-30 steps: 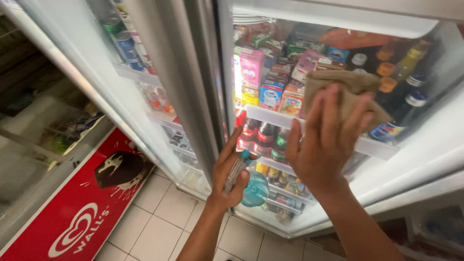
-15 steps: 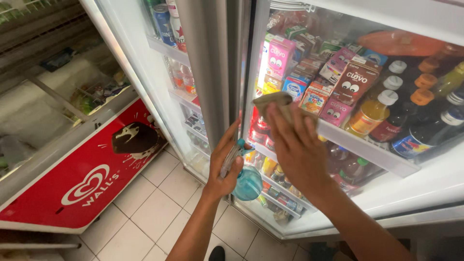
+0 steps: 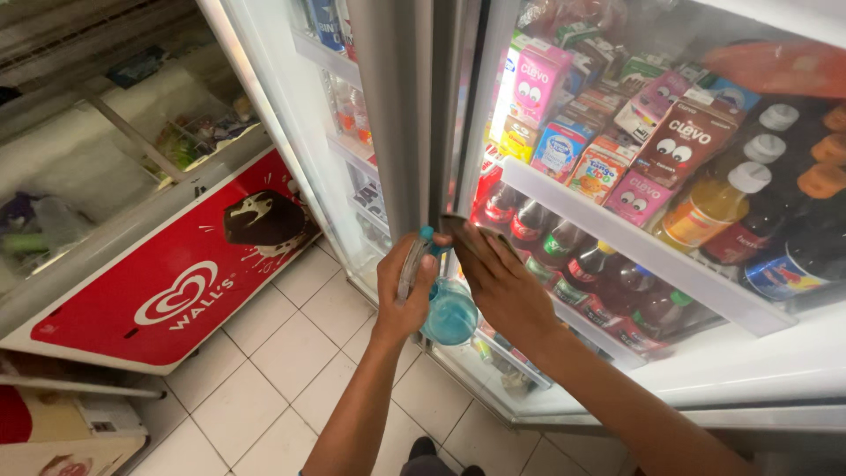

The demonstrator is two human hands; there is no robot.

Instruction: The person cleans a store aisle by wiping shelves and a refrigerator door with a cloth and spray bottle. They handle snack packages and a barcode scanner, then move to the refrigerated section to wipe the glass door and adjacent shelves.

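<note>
My left hand [image 3: 401,295] grips the neck of a spray bottle [image 3: 449,316] holding blue liquid, low in front of the drinks fridge. My right hand [image 3: 504,280] presses a brownish cloth [image 3: 460,227] flat against the glass door [image 3: 617,264], close to the door's left edge and its grey frame [image 3: 401,115]. The two hands nearly touch. Most of the cloth is hidden under my fingers.
Behind the glass stand shelves of drink cartons [image 3: 538,84] and bottles [image 3: 714,198]. A second fridge door [image 3: 291,106] is to the left. A chest freezer with a red front panel [image 3: 167,282] stands further left. The floor has white tiles [image 3: 264,353].
My right hand with the cloth has slid down and left across the glass, from the upper shelf area to the door's left edge. My left hand stays low with the bottle.
</note>
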